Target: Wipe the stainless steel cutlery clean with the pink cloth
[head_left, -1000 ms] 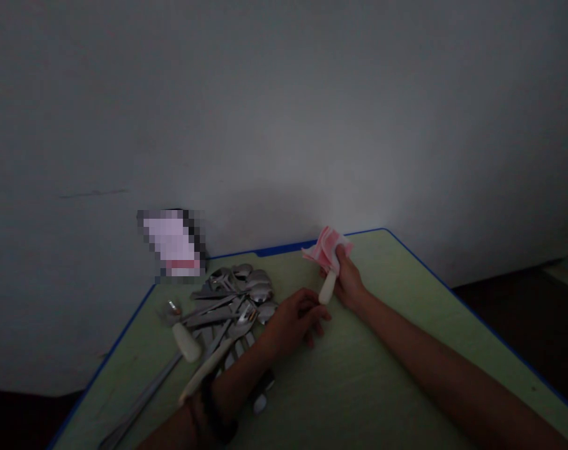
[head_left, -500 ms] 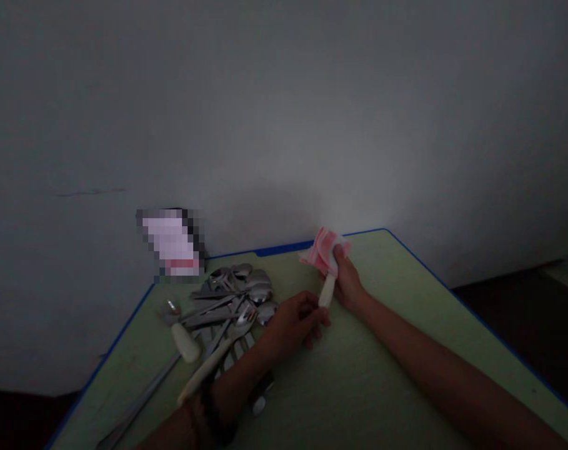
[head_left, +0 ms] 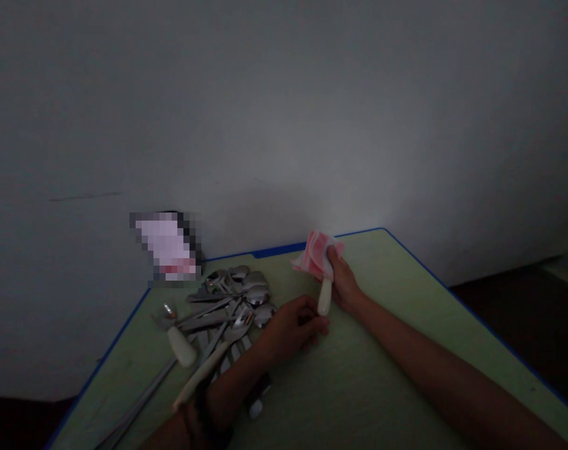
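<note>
A pink and white cloth (head_left: 317, 253) is wrapped round the upper part of a utensil, whose cream handle (head_left: 325, 297) points down toward me. My right hand (head_left: 343, 278) is closed on the cloth and the utensil inside it; the utensil's head is hidden. At the lower end of the handle, the fingers of my left hand (head_left: 295, 325) are curled round its tip. Left of my hands lies a pile of metal spoons and forks (head_left: 237, 300), partly covered by my left forearm.
The green table (head_left: 382, 375) has a blue edge and stands against a grey wall (head_left: 284, 112). A blurred-out device (head_left: 166, 247) leans at the back left corner. Nearer the left edge lie a thick cream handle (head_left: 181, 347) and long metal utensils (head_left: 140, 400).
The cloth and my right hand have shifted slightly left and down, and the cream handle stands more upright. My left hand stays at the handle's end.
</note>
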`<state>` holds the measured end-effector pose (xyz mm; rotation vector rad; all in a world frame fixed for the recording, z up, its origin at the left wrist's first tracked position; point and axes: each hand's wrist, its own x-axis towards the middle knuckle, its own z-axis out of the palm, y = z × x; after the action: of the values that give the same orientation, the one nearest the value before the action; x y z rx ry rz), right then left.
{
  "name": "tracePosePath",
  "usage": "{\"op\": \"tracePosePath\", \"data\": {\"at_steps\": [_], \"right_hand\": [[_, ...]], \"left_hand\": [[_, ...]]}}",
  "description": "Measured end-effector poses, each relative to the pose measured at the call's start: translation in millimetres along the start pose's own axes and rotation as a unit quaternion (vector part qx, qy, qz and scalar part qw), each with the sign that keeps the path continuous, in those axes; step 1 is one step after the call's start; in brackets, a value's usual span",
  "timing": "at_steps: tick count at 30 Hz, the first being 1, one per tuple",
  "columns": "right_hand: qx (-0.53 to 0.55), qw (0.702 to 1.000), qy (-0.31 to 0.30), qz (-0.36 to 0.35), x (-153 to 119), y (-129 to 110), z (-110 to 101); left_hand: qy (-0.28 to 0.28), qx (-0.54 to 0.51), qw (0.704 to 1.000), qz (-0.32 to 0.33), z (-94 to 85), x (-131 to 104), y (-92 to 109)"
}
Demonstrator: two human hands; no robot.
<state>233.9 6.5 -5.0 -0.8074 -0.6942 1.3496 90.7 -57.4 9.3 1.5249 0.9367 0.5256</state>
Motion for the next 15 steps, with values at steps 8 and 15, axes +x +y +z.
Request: {"op": "tracePosePath", "data": {"at_steps": [8, 15], "right_hand": [[-0.032, 0.999, -0.007, -0.004, 1.5, 1.0, -2.4], [-0.047, 0.999, -0.01, -0.005, 1.5, 1.7, -2.8]], "left_hand": [[0.002, 0.012, 1.0, 0.006, 1.2, 0.0, -0.6], [0.001, 0.016, 1.0, 0.002, 0.9, 0.3, -2.8]]}}
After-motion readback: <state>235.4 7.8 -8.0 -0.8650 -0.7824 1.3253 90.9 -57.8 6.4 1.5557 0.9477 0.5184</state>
